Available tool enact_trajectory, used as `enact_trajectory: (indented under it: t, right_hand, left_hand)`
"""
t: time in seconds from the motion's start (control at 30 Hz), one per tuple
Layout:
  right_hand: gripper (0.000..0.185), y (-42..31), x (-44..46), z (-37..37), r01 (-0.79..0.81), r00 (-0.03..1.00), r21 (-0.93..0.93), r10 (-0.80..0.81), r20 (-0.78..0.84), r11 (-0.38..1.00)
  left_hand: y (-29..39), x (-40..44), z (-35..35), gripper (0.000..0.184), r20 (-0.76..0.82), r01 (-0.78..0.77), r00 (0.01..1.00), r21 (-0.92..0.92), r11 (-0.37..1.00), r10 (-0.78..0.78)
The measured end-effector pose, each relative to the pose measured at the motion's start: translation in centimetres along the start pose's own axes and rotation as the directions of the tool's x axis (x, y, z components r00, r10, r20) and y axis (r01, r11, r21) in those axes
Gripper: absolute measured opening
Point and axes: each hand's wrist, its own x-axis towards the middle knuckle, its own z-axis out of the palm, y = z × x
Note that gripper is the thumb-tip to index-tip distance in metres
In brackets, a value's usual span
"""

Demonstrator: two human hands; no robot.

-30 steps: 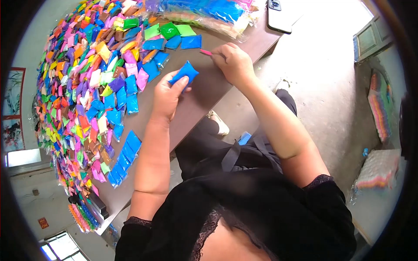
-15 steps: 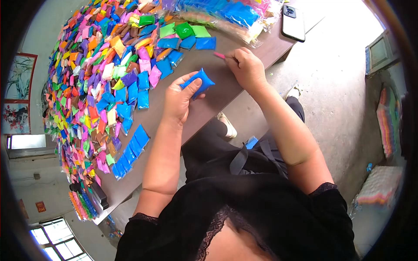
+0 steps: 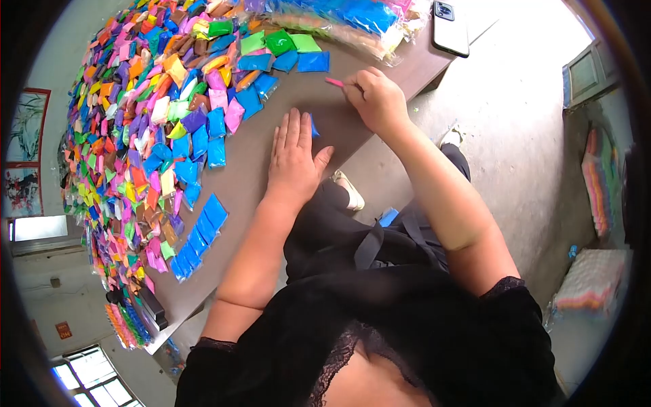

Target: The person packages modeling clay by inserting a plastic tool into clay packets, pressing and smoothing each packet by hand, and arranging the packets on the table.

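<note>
My left hand (image 3: 296,161) lies flat, palm down, over a small blue packet (image 3: 314,126) on the brown table (image 3: 237,173). Only a corner of that packet shows past my fingers. Curled into a fist above the table's near edge, my right hand (image 3: 380,102) grips a thin pink stick (image 3: 333,82); its far part is hidden in my fingers. A joined strip of blue packets (image 3: 201,235) rests to the left of my left forearm. Loose blue packets (image 3: 313,62) and green packets (image 3: 279,42) lie beyond my hands.
A big pile of many-coloured packets (image 3: 135,136) covers the table's left side. Large clear bags (image 3: 366,24) with blue contents lie at the back, near a phone (image 3: 450,30). A black object (image 3: 152,308) sits at the left end. Stacked foam-like sheets (image 3: 591,279) stand on the floor to the right.
My left hand held the blue packet up between thumb and fingers; now it is spread flat over the packet on the table. My right hand keeps the pink stick, almost unmoved.
</note>
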Motion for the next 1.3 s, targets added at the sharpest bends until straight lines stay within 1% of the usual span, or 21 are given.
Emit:
enact_trajectory:
  t: [0.2,0.27,0.3,0.4,0.47,0.5,0.57,0.6,0.67,0.7,0.73,0.8,0.83,0.87,0.9,0.93,0.97,1.0,1.07,1.1,1.3]
  right_hand:
    - [0.012,0.2,0.2,0.2,-0.024,0.999,-0.014,0.024,0.022,1.0]
    - [0.013,0.2,0.2,0.1,-0.015,1.0,-0.014,0.016,0.018,1.0]
    - [0.013,0.2,0.1,0.1,-0.017,1.0,-0.012,0.017,0.021,1.0]
    - [0.013,0.1,0.1,0.1,-0.023,0.999,-0.015,0.024,0.031,1.0]
    - [0.014,-0.1,0.3,-0.3,-0.037,0.998,-0.011,0.037,0.049,0.999]
    - [0.015,-0.2,0.3,-0.3,-0.065,0.995,-0.006,0.065,0.077,0.998]
    - [0.014,-0.1,0.3,-0.3,-0.067,0.996,0.011,0.067,0.066,0.998]
    - [0.014,-0.1,0.2,-0.2,-0.072,0.996,0.021,0.07,0.063,0.997]
    - [0.014,0.1,0.3,-0.2,-0.053,0.998,0.027,0.052,0.043,0.998]
    - [0.014,0.1,0.0,-0.1,-0.033,0.999,0.028,0.032,0.026,0.999]
    - [0.014,0.2,-0.3,0.0,-0.038,0.999,0.03,0.037,0.035,0.999]
    - [0.013,0.2,0.1,0.0,-0.016,1.0,0.062,0.015,0.015,0.998]
    - [0.013,0.3,0.1,0.1,-0.009,1.0,0.064,0.008,0.018,0.998]
    - [0.013,0.3,0.1,0.1,-0.009,1.0,0.056,0.009,0.016,0.998]
    - [0.013,0.2,0.2,0.2,-0.011,1.0,0.049,0.01,0.012,0.999]
    - [0.013,0.3,0.2,0.2,-0.008,1.0,0.049,0.007,0.009,0.999]
    - [0.013,0.2,0.1,0.1,0.003,1.0,0.051,-0.003,0.007,0.999]
    - [0.013,0.2,0.0,-0.1,0.011,1.0,0.053,-0.012,0.007,0.999]
    - [0.013,0.0,-0.1,-0.2,0.004,1.0,0.048,-0.004,0.012,0.999]
    - [0.013,-0.1,-0.1,-0.2,-0.001,1.0,0.045,0.0,0.011,0.999]
    - [0.012,-0.1,0.1,0.1,0.0,1.0,-0.012,0.001,0.015,1.0]
  left_hand:
    - [-0.7,0.9,-0.9,0.079,0.083,-0.01,0.997,-0.018,1.0,0.011]
    - [-0.7,0.9,-1.8,0.077,-0.068,-0.055,0.996,-0.013,0.998,0.054]
    - [-0.9,0.9,-1.5,0.077,-0.066,-0.062,0.996,-0.014,0.998,0.061]
    - [-1.6,-0.1,-0.7,0.076,-0.005,-0.04,0.999,-0.074,0.996,0.04]
    - [-2.6,0.8,-1.2,0.064,0.053,-0.051,0.997,-0.193,0.98,0.062]
    - [-3.0,1.1,-1.5,0.064,0.048,-0.054,0.997,-0.185,0.981,0.063]
    - [-3.6,1.4,-1.7,0.051,-0.035,-0.093,0.996,-0.174,0.98,0.088]
    - [-3.8,1.6,-1.8,0.051,-0.028,-0.093,0.996,-0.169,0.981,0.09]
    - [-3.7,2.1,-2.0,0.041,-0.217,-0.093,0.975,-0.249,0.964,0.038]
    - [-3.1,2.0,-2.6,0.039,-0.217,0.015,0.972,-0.345,0.938,-0.095]
    - [-3.0,1.8,-2.6,0.039,-0.209,0.023,0.973,-0.346,0.938,-0.101]
    - [-3.3,2.2,-2.7,0.034,0.076,0.332,0.922,-0.659,0.675,-0.379]
    - [-3.7,2.3,-2.8,0.035,0.238,0.502,0.861,-0.546,0.671,-0.45]
    - [-3.9,2.2,-3.0,0.035,0.232,0.502,0.86,-0.547,0.67,-0.455]
    - [-4.0,2.2,-3.1,0.038,0.014,0.345,0.932,-0.335,0.877,-0.362]
    - [-4.0,2.2,-3.2,0.041,-0.165,0.186,0.967,-0.058,0.981,-0.193]
    - [-3.8,2.2,-3.1,0.05,-0.191,0.133,0.97,-0.104,0.986,-0.151]
    - [-3.7,2.2,-2.3,0.05,-0.189,0.133,0.97,-0.106,0.985,-0.151]
    - [-2.9,2.0,-0.5,0.058,-0.163,-0.08,0.982,0.09,0.993,0.094]
    - [-2.0,1.5,0.0,0.063,-0.039,0.032,0.999,-0.029,0.999,-0.033]
    - [-3.8,2.9,-1.7,0.048,0.025,-0.016,0.999,-0.1,0.995,0.019]
